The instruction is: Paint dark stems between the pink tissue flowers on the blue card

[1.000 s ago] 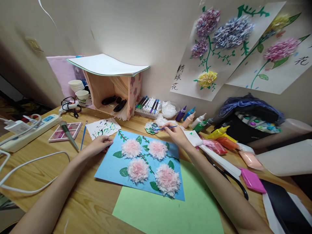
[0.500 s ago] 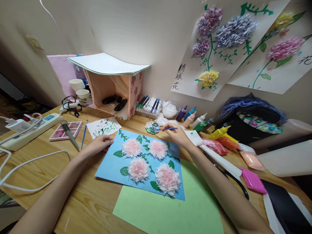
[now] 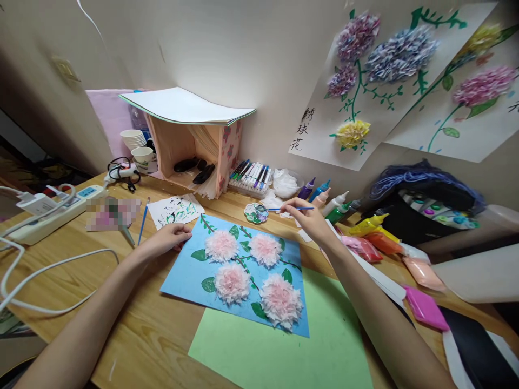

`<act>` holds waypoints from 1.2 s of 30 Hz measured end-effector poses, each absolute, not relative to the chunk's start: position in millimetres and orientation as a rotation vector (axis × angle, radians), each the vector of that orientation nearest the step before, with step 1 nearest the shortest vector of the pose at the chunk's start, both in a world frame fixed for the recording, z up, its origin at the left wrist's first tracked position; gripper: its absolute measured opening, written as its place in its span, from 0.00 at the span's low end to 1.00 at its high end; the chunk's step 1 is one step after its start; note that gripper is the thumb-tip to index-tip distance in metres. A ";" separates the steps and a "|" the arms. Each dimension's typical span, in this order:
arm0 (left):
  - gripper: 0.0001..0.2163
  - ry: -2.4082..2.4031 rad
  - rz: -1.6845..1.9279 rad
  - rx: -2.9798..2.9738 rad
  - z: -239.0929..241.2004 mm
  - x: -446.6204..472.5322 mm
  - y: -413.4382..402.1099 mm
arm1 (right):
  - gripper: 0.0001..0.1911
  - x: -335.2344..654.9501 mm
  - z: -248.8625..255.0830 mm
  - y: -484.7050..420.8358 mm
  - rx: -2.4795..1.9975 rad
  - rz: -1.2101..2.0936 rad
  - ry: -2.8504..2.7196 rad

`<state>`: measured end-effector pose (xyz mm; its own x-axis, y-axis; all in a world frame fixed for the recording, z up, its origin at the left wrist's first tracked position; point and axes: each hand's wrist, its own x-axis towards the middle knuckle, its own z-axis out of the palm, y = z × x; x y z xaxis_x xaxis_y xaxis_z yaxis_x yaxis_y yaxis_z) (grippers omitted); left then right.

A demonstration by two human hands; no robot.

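Observation:
My right hand [image 3: 304, 215] is closed around a thin blue paintbrush [image 3: 274, 209]. The brush lies nearly level, its tip at the right edge of a flower-shaped paint palette [image 3: 256, 213] smeared with green and dark paint. My left hand [image 3: 172, 237] pinches the upper left edge of a blue sheet [image 3: 186, 278]. On that sheet are several pink crepe-like paper flowers [image 3: 281, 300] with painted green leaves and stems. Beneath the blue sheet lies a larger light green sheet [image 3: 324, 335].
Behind the palette stand a box of markers [image 3: 251, 178] and several paint bottles [image 3: 336, 208]. A paint-spotted paper [image 3: 175, 209] and another blue brush [image 3: 143, 221] lie left. A power strip [image 3: 57, 216] with white cables sits far left. Colored clay packets [image 3: 425, 308] line the right.
My right hand has moved slightly right and away from me, and the brush sits a little higher at the palette's edge. The left hand stays on the sheet. The view has shifted slightly.

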<state>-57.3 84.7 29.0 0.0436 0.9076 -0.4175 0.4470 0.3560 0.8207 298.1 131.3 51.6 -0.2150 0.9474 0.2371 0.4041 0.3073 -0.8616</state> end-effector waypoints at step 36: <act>0.15 1.599 1.196 1.286 291.4 -132.4 166.0 | 0.20 348.2 125.4 92.7 -1.078 0.637 -1.100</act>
<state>-132.4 166.0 291.4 -0.2156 0.9765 0.0021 0.2780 0.0593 0.9588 348.2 92.7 125.4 0.3628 0.8481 0.3862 0.0877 0.3815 -0.9202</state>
